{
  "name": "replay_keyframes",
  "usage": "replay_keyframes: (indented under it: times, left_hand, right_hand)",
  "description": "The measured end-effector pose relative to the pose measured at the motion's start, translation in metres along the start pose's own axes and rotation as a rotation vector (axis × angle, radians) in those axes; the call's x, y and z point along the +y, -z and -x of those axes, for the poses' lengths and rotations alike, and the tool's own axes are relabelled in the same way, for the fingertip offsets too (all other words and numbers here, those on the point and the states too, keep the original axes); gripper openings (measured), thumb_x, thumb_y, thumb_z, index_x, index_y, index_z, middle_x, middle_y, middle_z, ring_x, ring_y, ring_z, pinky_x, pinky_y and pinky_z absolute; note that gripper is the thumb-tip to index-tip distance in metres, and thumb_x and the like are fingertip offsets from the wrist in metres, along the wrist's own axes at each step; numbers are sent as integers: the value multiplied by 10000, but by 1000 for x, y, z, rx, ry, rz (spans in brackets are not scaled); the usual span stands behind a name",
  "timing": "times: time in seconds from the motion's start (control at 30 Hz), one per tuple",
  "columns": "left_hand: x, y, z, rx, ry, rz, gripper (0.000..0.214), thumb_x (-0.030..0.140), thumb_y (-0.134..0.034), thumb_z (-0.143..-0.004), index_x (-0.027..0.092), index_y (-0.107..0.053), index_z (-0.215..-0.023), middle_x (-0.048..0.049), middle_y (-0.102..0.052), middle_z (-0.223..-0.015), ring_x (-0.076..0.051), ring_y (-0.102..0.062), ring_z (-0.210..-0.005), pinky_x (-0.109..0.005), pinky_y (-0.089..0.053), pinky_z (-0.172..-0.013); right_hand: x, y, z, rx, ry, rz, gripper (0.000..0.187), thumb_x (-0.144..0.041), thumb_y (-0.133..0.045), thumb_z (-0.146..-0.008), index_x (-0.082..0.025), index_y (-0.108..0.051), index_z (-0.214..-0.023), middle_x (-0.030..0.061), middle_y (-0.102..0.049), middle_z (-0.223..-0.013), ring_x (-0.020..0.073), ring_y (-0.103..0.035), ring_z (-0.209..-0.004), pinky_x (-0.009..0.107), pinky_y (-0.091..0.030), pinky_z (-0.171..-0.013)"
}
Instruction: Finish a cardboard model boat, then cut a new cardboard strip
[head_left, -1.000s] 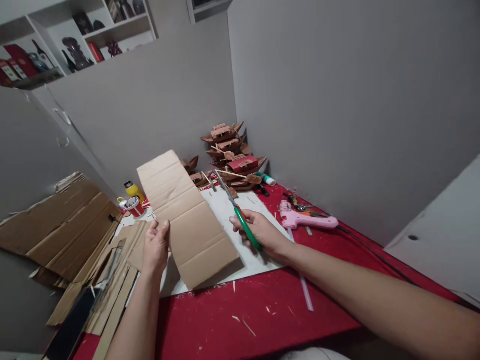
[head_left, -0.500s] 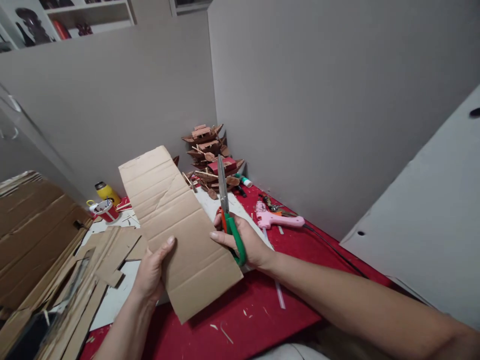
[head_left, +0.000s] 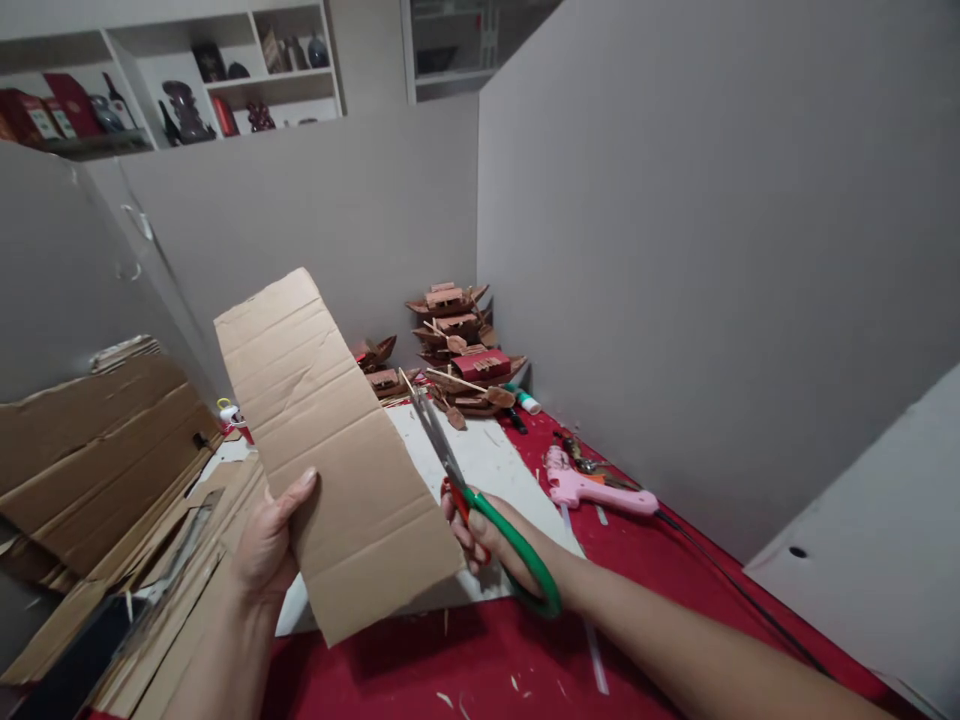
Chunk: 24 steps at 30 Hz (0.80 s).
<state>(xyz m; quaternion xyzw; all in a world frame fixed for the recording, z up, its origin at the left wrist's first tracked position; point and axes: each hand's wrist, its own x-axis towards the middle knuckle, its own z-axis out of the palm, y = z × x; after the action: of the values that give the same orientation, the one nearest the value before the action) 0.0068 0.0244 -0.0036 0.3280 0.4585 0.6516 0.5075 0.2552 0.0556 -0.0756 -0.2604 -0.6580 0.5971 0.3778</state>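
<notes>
My left hand (head_left: 274, 535) grips a long cardboard piece (head_left: 341, 440) by its left edge, thumb on the front face and fingers hidden behind. The piece is tilted up over the table, with creases running across it. In my right hand (head_left: 495, 540) is a pair of scissors (head_left: 472, 500) with one green and one red-orange handle. The blades point up and away, slightly parted, just right of the cardboard's edge. My right fingers are close to that edge; whether they touch it I cannot tell.
Stacked wooden model boats (head_left: 465, 350) stand in the far corner. A pink glue gun (head_left: 600, 492) with its cord lies on the red cloth (head_left: 420, 670) at right. Cardboard scraps (head_left: 180, 590) and a large cardboard sheet (head_left: 112, 460) fill the left. Grey panels (head_left: 675, 250) enclose the table.
The view has swung up and left. My right thumb has come off the cardboard's face, and the scissors have turned, their blades now parted and leaning left. My left hand still holds the cardboard.
</notes>
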Motion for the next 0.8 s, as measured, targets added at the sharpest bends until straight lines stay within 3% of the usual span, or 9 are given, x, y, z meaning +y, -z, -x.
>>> replay_keyframes:
  times: [0.1,0.3,0.53,0.8]
  left_hand:
    - [1,1,0,-17,-9,-6,559,303,-792,-613,163,-631,-1130,-86,-739,-933,-277,-699,-845,-348,-569,-778]
    - [-1,2,-2,-29,-37,-9,576,318,-783,-636,171,-619,-1168,-102,-730,-986,-275,-699,-841,-348,-568,-768]
    - [-7,-1,-1,-95,-36,-19,559,325,-759,-678,178,-606,-1195,-109,-713,-1057,-271,-687,-894,-326,-562,-758]
    - [-12,-1,-4,-149,-32,-25,529,330,-735,-711,186,-606,-1204,-112,-697,-1104,-268,-679,-927,-323,-564,-756]
  right_hand:
    - [-2,0,3,-100,66,124,599,-761,-416,-773,-178,-464,-898,-20,-434,-694,95,-406,-545,223,-393,-502]
    - [-12,-1,7,-125,105,292,633,-776,-302,-801,-175,-483,-882,-4,-448,-681,122,-422,-571,226,-379,-504]
    - [-11,-1,8,-105,101,398,627,-727,-284,-847,-157,-521,-959,33,-523,-738,132,-455,-588,229,-400,-510]
    - [-13,-5,8,-28,87,391,628,-765,-283,-818,-179,-505,-780,-9,-445,-579,132,-422,-552,227,-361,-487]
